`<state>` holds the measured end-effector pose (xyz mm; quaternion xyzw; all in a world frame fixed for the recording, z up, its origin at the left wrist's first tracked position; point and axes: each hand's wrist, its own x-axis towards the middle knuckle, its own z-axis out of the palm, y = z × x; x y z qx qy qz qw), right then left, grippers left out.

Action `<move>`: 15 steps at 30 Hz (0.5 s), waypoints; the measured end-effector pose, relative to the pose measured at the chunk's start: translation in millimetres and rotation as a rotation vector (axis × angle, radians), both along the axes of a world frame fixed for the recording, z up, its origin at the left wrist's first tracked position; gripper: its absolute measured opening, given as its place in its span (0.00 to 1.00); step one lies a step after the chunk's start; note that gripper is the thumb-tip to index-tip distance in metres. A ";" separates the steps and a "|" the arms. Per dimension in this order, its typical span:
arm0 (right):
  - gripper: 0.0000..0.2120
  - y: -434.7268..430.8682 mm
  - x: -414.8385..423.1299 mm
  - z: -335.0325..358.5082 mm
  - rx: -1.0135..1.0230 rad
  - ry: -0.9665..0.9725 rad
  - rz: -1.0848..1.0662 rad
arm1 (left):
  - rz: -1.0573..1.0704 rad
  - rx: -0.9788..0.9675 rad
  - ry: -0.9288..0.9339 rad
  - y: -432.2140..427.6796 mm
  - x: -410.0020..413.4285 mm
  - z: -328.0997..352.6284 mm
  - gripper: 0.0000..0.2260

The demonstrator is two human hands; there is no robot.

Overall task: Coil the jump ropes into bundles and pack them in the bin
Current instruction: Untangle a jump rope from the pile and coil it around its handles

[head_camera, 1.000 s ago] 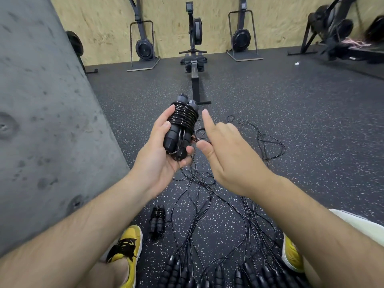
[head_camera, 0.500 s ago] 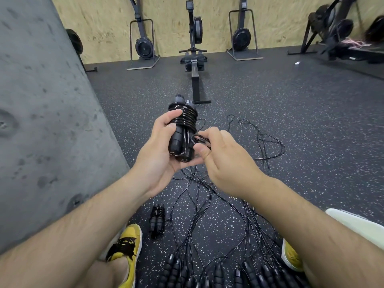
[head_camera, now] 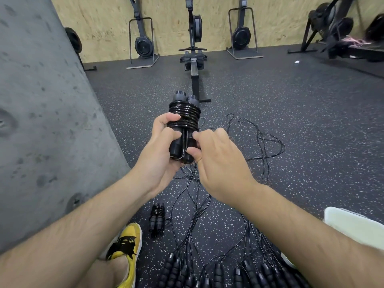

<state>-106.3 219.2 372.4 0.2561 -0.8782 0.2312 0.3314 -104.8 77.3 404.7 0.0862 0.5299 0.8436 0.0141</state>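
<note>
A black jump rope bundle [head_camera: 184, 113], cord wound round its two upright handles, is held in front of me. My left hand [head_camera: 160, 150] grips it from the left, thumb and fingers curled round the handles. My right hand [head_camera: 216, 154] pinches the cord's last loop at the bundle's lower right side. A finished coiled bundle [head_camera: 157, 220] lies on the floor near my left shoe. Loose black ropes [head_camera: 264, 142] sprawl across the floor, their handles [head_camera: 207, 273] lined up at the bottom edge. A white bin [head_camera: 353, 223] shows partly at the right, behind my right forearm.
A grey concrete wall [head_camera: 41, 121] rises close on the left. A rowing machine [head_camera: 194, 59] stands straight ahead, its rail reaching toward the ropes. More gym machines [head_camera: 143, 44] line the plywood back wall. My yellow shoe [head_camera: 126, 246] rests on the speckled rubber floor.
My right hand went from open beside the bundle to closing in on its lower right, where it now pinches the cord's end loop. The left hand kept holding the bundle.
</note>
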 end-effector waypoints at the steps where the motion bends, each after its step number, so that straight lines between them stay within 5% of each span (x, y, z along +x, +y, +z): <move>1: 0.16 -1.2 0.7 -1.0 -0.029 0.000 0.009 | -0.001 0.011 0.002 0.7 0.5 -0.7 0.14; 5: 0.17 -5.7 4.7 -4.4 -0.069 0.036 0.020 | -0.002 0.068 -0.013 2.8 1.7 -1.7 0.13; 15: 0.21 1.7 6.3 2.0 0.225 0.099 -0.021 | 0.060 0.031 -0.001 -0.5 -3.0 0.1 0.14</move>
